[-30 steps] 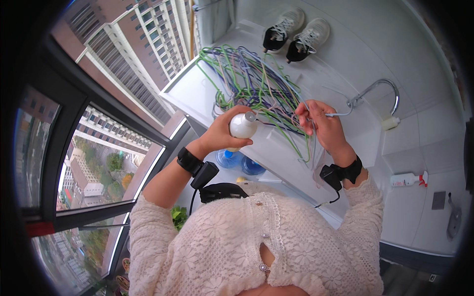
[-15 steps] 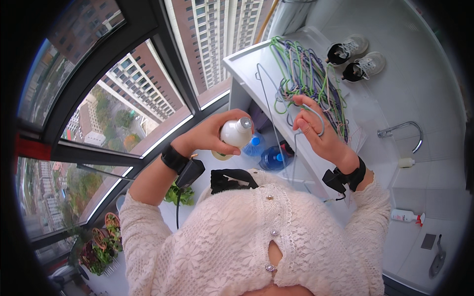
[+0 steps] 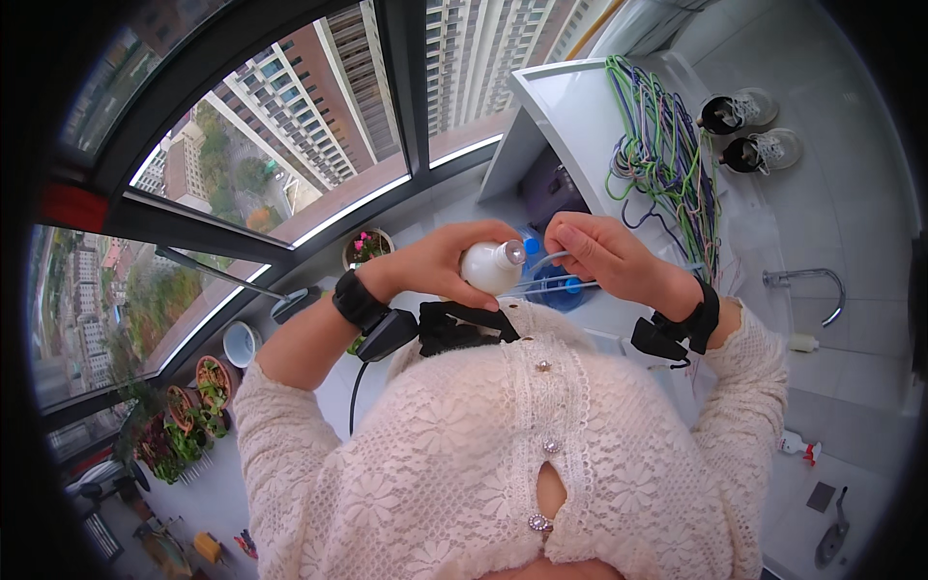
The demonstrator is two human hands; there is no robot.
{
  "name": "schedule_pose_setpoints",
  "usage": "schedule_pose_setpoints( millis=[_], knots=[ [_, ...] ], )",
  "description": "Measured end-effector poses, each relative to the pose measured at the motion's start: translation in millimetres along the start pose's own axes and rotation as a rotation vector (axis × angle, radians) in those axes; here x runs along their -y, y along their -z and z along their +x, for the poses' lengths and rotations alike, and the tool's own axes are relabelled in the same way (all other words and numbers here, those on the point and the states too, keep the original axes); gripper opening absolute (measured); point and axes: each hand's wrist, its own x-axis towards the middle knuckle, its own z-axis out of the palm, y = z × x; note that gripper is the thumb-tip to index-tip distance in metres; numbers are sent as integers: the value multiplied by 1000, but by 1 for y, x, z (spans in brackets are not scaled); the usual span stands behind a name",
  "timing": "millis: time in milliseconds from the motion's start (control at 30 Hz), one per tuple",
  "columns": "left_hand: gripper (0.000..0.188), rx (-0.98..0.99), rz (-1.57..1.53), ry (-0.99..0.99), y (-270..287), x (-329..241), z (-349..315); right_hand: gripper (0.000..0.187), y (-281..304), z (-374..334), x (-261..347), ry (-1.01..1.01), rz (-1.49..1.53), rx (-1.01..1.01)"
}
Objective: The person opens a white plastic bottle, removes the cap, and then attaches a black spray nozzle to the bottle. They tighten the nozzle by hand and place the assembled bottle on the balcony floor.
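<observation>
My left hand (image 3: 430, 259) is wrapped round a white bottle (image 3: 488, 272) with a silvery cap, held in front of my chest. Close to the bottle's right side, my right hand (image 3: 614, 256) grips a pale grey-blue wire clothes hanger (image 3: 549, 259) in curled fingers. Its curved hook points toward the bottle; whether they touch I cannot tell. Thin straight bars of the hanger run below that hand, partly hidden. Beyond my right hand, a pile of green, purple and grey clothes hangers (image 3: 667, 159) lies on a white cabinet (image 3: 565, 92).
Large blue-capped water bottles (image 3: 561, 298) stand below my hands. A pink-flowered pot plant (image 3: 367, 247) is by the window, more potted plants (image 3: 184, 435) at lower left. Sneakers (image 3: 764, 151), a curved faucet (image 3: 833, 300) and a spray bottle (image 3: 795, 444) are at the right.
My right hand has brought the hanger off the pile, down and left toward the bottle. My left hand still holds the bottle. The view has shifted, so the surroundings appear moved.
</observation>
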Motion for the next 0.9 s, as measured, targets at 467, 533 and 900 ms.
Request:
schedule_pose_setpoints(
  millis=[467,533,900],
  knots=[
    [45,-25,-10,-60,3,12,14,25,4,5,16,109,-408,-87],
    [42,-60,39,-90,5,13,23,24,8,5,16,106,-437,-125],
    [32,-241,202,-48,13,23,87,29,56,12,0,-97,-348,-262]
  ],
)
